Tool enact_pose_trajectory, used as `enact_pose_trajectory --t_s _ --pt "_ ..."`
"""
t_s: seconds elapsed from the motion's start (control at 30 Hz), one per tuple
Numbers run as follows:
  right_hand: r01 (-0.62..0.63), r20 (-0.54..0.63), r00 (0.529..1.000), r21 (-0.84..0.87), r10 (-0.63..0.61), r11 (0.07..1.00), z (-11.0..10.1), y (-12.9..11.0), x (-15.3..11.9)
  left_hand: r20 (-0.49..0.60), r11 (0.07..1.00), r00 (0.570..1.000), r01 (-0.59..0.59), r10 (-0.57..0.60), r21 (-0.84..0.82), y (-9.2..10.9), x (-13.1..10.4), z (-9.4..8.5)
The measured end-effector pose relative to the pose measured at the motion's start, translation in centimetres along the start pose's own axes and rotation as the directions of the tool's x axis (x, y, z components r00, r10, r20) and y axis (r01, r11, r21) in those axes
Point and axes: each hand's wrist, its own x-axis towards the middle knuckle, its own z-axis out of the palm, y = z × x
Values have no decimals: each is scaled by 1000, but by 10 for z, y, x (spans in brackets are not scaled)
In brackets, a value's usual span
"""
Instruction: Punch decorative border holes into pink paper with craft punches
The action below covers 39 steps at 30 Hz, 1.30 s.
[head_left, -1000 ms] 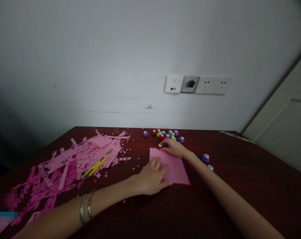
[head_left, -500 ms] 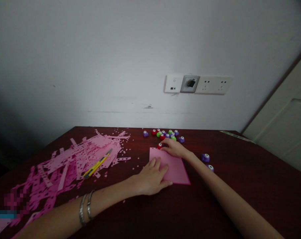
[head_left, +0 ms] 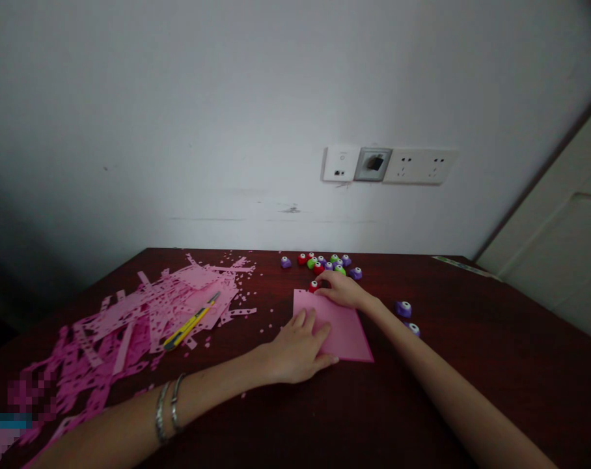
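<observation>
A pink sheet of paper [head_left: 349,335] lies on the dark red-brown table. My left hand [head_left: 300,348] rests on its left part, fingers spread and holding nothing. At the sheet's far edge, my right hand [head_left: 339,290] has its thumb and fingers around a small red paper punch [head_left: 314,286] with a white top. Small dark holes or cut-outs show along that edge beside the punch. Several more punches in red, green and purple, such as a green punch [head_left: 341,271], stand in a cluster just beyond my right hand.
Pink paper strips and scraps [head_left: 144,312] cover the table's left side, with a yellow utility knife [head_left: 191,322] on top. Two purple punches [head_left: 403,309] sit right of my right forearm. Behind is a wall with sockets [head_left: 420,167]; a flat strip [head_left: 464,267] lies far right.
</observation>
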Motion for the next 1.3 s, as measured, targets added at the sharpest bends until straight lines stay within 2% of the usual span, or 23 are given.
enact_pose_trajectory --t_s 0.43,0.73,0.93,1.13,1.3 --pt "70 -12 997 45 -70 997 1 4 4 -21 1000 1000 -2 2 11 -1 0 1" --pt "37 -46 998 56 -34 998 1 3 3 -15 1000 1000 4 -4 5 -2 0 3" --pt "-19 -59 998 24 20 1000 0 11 5 -14 1000 1000 4 -4 8 -2 0 5" --pt "-4 -143 990 23 8 1000 -10 11 0 -1 1000 1000 24 -24 -15 -1 -1 4" --pt "-52 -213 975 27 56 998 -25 16 -10 13 999 999 42 -41 -21 4 -2 3"
